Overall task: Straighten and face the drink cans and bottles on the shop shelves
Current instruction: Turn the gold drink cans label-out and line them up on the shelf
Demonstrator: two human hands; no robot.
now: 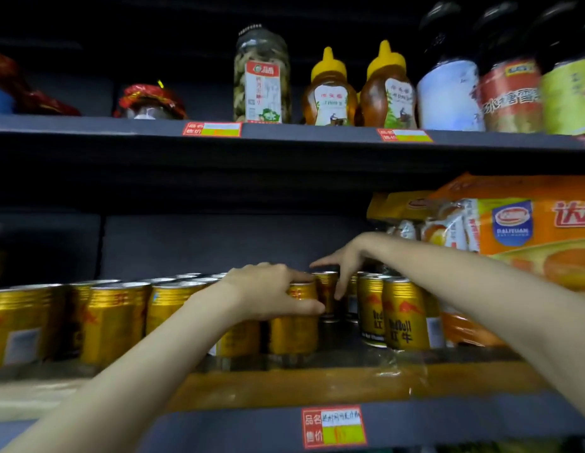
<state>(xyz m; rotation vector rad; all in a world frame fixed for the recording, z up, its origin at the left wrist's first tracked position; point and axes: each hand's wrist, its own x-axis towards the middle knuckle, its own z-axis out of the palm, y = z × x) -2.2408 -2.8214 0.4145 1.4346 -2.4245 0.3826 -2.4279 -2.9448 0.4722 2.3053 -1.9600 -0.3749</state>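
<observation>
Left hand (271, 294) wrapped over the top of a gold can (294, 325) at the front of the lower shelf (480, 416), thumb curled across the can's face, fingers over its rim. Right hand (341, 261) reaching further back, fingers arched downward, thumb and fingertips set on either side of a rear gold can (327, 289) just behind the held one; a firm pinch or only a touch, cannot tell. Row of gold cans (111, 322) lined along the shelf to the left, labels turned various ways and blurred. 2 facing cans (403, 317) just right of the hands, red bull logo and lettering toward the front. Orange snack bags (520, 230) stacked beside them at the right. Red-and-yellow price tag (333, 426) on the lower shelf edge below the hands. On the upper shelf (88, 127): a tall clear jar (261, 76) with a white label, 2 honey bottles (330, 89) with yellow caps side by side, 3 dark bottles (510, 70) at the right, red-wrapped goods (150, 101) at the left.
</observation>
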